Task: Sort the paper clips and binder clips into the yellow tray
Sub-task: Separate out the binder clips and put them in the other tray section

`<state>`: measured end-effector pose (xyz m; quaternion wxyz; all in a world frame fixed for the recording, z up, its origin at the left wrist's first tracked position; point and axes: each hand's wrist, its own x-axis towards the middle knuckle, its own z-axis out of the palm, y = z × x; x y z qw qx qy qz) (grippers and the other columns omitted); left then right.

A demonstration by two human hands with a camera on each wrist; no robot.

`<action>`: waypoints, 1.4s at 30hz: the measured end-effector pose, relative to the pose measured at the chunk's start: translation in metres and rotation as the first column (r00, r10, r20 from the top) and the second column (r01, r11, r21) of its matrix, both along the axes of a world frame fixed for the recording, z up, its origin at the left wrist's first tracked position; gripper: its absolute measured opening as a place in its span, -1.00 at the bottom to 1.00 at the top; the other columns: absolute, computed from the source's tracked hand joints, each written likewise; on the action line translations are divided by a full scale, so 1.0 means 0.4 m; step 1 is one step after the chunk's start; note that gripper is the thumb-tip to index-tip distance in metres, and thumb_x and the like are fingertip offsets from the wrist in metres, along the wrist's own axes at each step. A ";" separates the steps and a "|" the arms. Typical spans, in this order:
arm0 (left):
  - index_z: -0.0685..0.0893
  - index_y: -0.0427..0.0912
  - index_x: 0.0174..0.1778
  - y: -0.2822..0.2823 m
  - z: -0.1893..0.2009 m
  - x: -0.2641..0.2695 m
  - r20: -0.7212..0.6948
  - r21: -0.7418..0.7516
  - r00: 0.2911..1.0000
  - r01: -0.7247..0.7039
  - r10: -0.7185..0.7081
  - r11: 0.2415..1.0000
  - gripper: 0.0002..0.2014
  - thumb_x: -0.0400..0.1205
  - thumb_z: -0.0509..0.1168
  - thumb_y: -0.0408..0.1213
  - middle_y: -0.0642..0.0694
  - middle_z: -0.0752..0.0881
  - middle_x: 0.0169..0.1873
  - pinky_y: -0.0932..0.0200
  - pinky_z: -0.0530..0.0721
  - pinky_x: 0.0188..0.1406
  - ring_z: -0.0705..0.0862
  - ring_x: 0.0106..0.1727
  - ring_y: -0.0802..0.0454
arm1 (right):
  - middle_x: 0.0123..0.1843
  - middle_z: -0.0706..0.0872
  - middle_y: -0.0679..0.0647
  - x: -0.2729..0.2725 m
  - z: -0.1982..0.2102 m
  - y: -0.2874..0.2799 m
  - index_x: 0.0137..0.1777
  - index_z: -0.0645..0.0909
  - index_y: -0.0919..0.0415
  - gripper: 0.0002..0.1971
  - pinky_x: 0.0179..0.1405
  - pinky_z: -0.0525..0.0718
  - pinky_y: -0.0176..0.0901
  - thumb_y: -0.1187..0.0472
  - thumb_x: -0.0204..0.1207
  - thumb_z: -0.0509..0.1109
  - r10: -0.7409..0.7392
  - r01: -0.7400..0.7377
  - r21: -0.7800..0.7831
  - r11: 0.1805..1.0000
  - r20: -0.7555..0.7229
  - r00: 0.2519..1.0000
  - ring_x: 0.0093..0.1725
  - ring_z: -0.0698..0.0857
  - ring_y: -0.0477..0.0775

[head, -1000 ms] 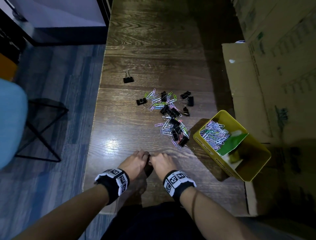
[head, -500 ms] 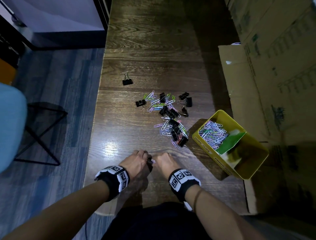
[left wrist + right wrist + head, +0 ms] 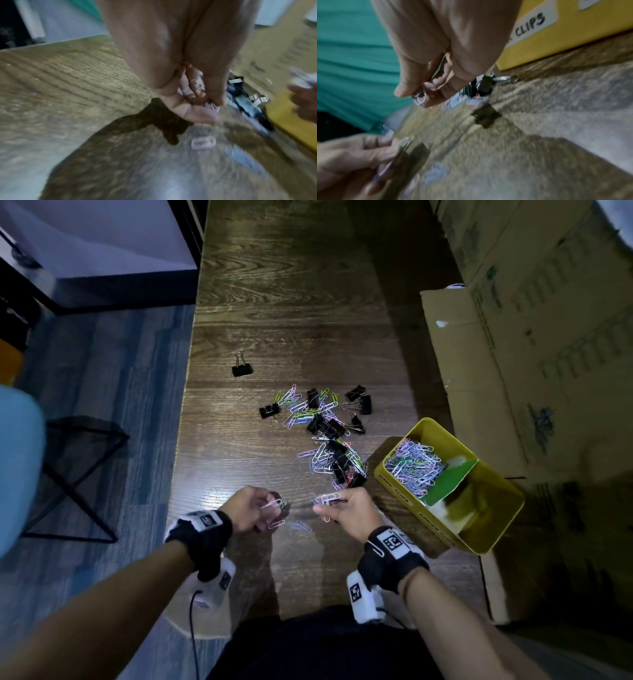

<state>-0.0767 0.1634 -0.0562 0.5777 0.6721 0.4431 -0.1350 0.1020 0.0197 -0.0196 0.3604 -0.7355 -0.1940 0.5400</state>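
Note:
A mixed pile of coloured paper clips and black binder clips (image 3: 325, 433) lies mid-table. The yellow tray (image 3: 493, 529) stands at the right, tilted; its far compartment holds many paper clips (image 3: 412, 465), with a green divider card (image 3: 448, 482) across the middle. My left hand (image 3: 270, 506) pinches a few paper clips (image 3: 211, 106) just above the wood. My right hand (image 3: 329, 503) pinches several paper clips (image 3: 419, 98) beside the tray's near wall. A few loose clips (image 3: 291, 524) lie on the table between the hands.
One binder clip (image 3: 242, 368) sits alone at the far left of the table. Cardboard boxes (image 3: 534, 344) rise along the right edge behind the tray. The tray's wall bears a label reading "CLIPS" (image 3: 530, 25). A stool frame (image 3: 73, 474) stands on the floor left.
Both hands were pressed together on the table over a small cluster; now they have lifted and drawn apart, each holding paper clips. A few clips lie where they were.

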 end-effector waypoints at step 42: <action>0.75 -0.18 -0.27 0.046 0.091 0.133 -0.107 0.303 0.979 0.197 -0.172 0.933 -0.95 0.47 0.43 -0.41 -0.10 0.73 -0.39 0.43 0.55 -0.41 0.64 -0.37 0.05 | -0.12 0.78 0.00 0.187 0.166 0.045 0.08 0.76 0.11 -0.78 -0.10 0.65 -0.35 0.16 0.44 0.54 0.316 -0.396 0.067 0.916 0.492 0.812 -0.25 0.67 -0.13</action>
